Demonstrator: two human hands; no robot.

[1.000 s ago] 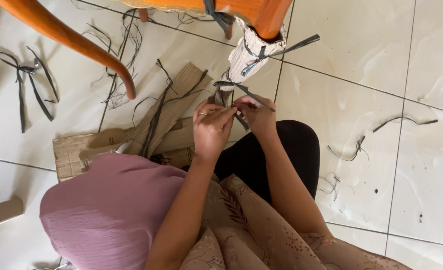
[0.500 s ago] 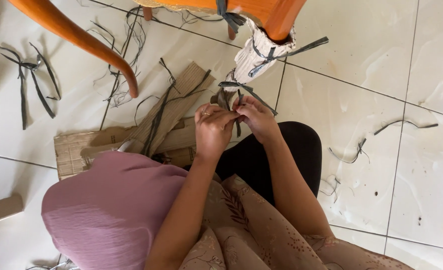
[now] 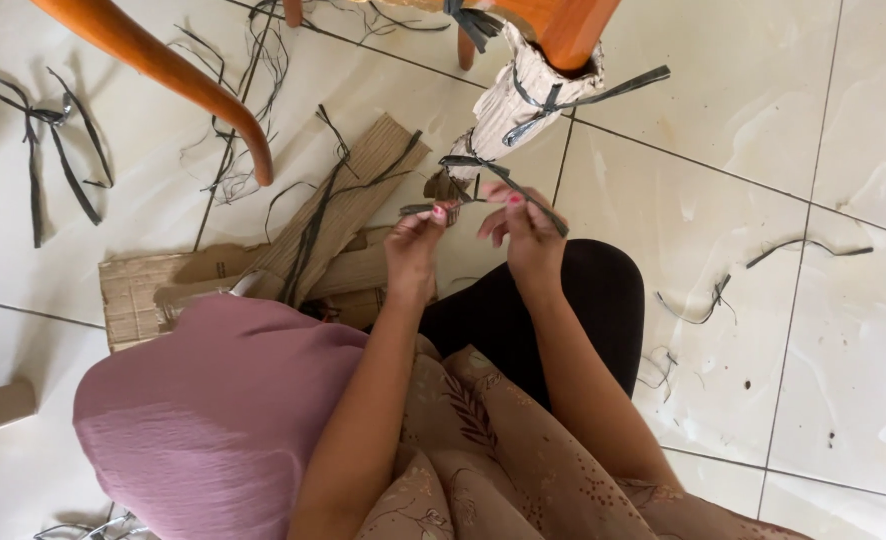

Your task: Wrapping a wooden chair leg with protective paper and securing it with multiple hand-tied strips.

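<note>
Right, down on the tiled floor (image 3: pixel 813 130), everything hangs off that chair leg (image 3: pixel 573 30) wrapped in pale cardboard wrapping (image 3: pixel 513 95). Largest first: a pink cloth (image 3: pixel 203 420) bunches low and left of the leg, beside the person's patterned lap. Left of the leg lie flat cardboard sheets (image 3: pixel 153 290) and a ribbed roll (image 3: pixel 353 200) leaning across them. Another curved chair leg (image 3: pixel 163 70) sweeps in further left.

Now the hands, just below the wrapped leg. The left hand (image 3: pixel 415 250) pinches the end of a dark strap (image 3: pixel 483 175) between thumb and fingertips; the right hand (image 3: pixel 528 225) grips the same strap, whose free end runs down and right past its fingers. The strap leads up to a knot right at the wrapping's foot, so it lies just above both hands, its length slanting; the hands are about equally near.

Scraps of strap (image 3: pixel 53 150) litter the tiles further off. The knot itself is hard to read, and the leg's top is cut off.
</note>
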